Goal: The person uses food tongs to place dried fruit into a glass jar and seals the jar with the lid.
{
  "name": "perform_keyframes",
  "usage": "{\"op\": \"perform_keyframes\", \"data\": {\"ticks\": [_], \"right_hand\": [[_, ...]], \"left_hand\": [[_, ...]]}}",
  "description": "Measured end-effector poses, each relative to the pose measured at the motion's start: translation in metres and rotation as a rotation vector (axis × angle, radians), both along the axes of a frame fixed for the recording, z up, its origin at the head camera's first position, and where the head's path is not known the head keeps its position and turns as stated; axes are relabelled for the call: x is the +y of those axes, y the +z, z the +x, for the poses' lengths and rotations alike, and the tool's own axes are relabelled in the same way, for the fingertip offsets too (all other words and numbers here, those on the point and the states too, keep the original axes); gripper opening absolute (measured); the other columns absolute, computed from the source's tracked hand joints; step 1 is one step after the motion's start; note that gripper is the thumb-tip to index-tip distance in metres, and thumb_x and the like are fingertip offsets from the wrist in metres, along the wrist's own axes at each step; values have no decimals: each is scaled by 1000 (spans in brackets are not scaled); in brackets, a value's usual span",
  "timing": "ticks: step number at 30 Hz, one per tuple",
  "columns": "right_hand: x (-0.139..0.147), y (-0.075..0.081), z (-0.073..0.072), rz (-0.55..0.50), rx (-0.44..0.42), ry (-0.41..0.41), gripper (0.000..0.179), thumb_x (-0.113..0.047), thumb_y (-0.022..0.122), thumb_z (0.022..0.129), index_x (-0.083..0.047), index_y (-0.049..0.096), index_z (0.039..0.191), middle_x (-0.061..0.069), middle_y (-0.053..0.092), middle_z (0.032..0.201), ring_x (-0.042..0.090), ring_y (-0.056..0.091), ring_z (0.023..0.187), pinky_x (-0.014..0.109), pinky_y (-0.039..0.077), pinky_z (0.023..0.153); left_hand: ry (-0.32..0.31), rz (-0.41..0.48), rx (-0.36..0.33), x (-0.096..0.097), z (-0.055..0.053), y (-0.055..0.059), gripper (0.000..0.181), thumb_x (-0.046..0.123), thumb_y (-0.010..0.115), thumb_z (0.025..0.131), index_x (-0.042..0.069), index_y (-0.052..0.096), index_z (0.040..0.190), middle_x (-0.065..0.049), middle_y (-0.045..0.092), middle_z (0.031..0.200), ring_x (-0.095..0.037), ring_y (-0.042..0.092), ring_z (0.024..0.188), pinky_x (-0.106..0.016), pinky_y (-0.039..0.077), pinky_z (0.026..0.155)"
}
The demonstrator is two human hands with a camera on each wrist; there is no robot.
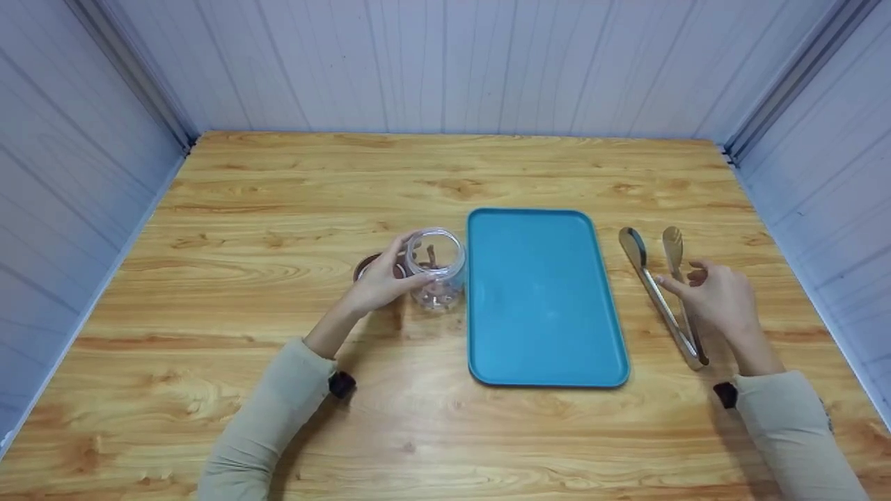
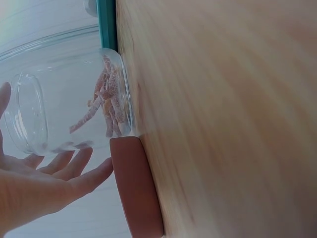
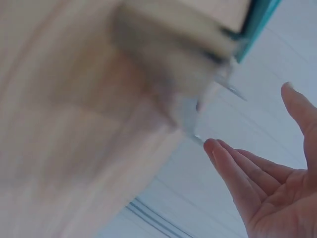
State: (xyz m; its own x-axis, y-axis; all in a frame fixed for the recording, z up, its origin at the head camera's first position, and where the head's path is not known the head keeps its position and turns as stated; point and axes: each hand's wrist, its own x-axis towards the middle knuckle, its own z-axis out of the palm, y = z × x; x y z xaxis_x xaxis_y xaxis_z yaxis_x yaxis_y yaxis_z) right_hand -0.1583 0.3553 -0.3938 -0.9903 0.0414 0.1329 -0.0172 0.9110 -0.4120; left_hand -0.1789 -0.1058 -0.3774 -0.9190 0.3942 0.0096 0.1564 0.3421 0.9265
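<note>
A clear wide-mouthed jar point(image 1: 436, 271) stands upright on the table against the left side of a blue tray point(image 1: 546, 299). My left hand point(image 1: 386, 282) holds the jar by its upper part, thumb in front and fingers round the far side. In the left wrist view, pinkish, whitish-coated sticks point(image 2: 106, 101) lie at the jar's bottom. Beside the jar, partly hidden by the hand, is a round brown lid point(image 2: 138, 191). Metal tongs point(image 1: 665, 303) lie spread to the right of the tray. Over them hovers my right hand point(image 1: 724, 299), thumb and fingers apart, gripping nothing.
The wooden table point(image 1: 313, 188) carries all these things. Pale panelled walls point(image 1: 445, 66) enclose its back and both sides. Between the tray's right rim and the tongs runs a narrow strip of bare wood.
</note>
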Motion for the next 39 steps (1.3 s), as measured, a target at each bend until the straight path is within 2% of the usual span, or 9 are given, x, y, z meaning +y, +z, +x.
{"op": "perform_keyframes", "data": {"ticks": [6, 14, 22, 24, 30, 31, 35, 39], "right_hand": [[-13, 10, -2, -133, 74, -32, 72, -47, 63, 76, 11, 49, 117, 28, 58, 98, 39, 57, 86, 49, 42, 69], [-29, 15, -4, -224, 152, 16, 63, -40, 65, 77, 6, 51, 119, 24, 59, 101, 36, 58, 88, 47, 43, 71], [-46, 18, -9, -332, 126, 50, 62, -39, 64, 79, 4, 50, 120, 20, 59, 103, 32, 57, 91, 43, 44, 74], [-49, 16, -12, -392, 126, 57, 60, -37, 66, 77, 4, 52, 119, 19, 59, 102, 30, 57, 91, 40, 45, 74], [-64, 16, -18, -474, 87, 68, 59, -38, 67, 76, 0, 52, 120, 15, 59, 105, 24, 56, 94, 33, 45, 76], [-68, 19, -18, -454, 74, 80, 62, -41, 64, 77, 0, 50, 121, 16, 58, 107, 26, 55, 95, 35, 44, 77], [-80, 18, -22, -499, 47, 124, 60, -39, 65, 77, -2, 50, 122, 15, 57, 108, 24, 55, 96, 29, 45, 77], [-93, 19, -24, -542, 21, 210, 58, -35, 64, 80, -3, 48, 125, 15, 55, 112, 24, 54, 99, 28, 45, 77]], "left_hand": [[-8, 14, 13, -1, -1, 0, 67, 16, 64, 82, 2, 25, 135, -24, 36, 128, -35, 44, 108, -40, 38, 84], [-30, 83, 20, -3, -2, -2, 64, 12, 63, 82, -1, 26, 133, -27, 35, 128, -39, 40, 112, -43, 37, 87], [-7, 76, 20, -6, -3, -3, 62, 12, 64, 82, 2, 30, 132, -26, 39, 126, -32, 50, 100, -38, 41, 82], [-5, 92, 13, -7, -3, -3, 62, 11, 64, 81, 2, 31, 132, -27, 39, 125, -34, 49, 102, -40, 40, 83], [-1, 149, 11, -9, -3, -3, 59, 8, 64, 81, 0, 33, 130, -27, 43, 121, -36, 49, 101, -44, 39, 84], [1, 154, 12, -9, -3, -3, 58, 7, 64, 81, 0, 34, 130, -26, 44, 120, -36, 49, 100, -44, 39, 84], [-4, 187, 9, -11, -5, -7, 57, 5, 64, 81, -1, 35, 129, -25, 46, 117, -35, 50, 99, -43, 40, 83], [-4, 213, 11, -13, -11, -18, 57, 6, 65, 80, 1, 37, 129, -24, 48, 115, -35, 50, 97, -43, 40, 82]]}}
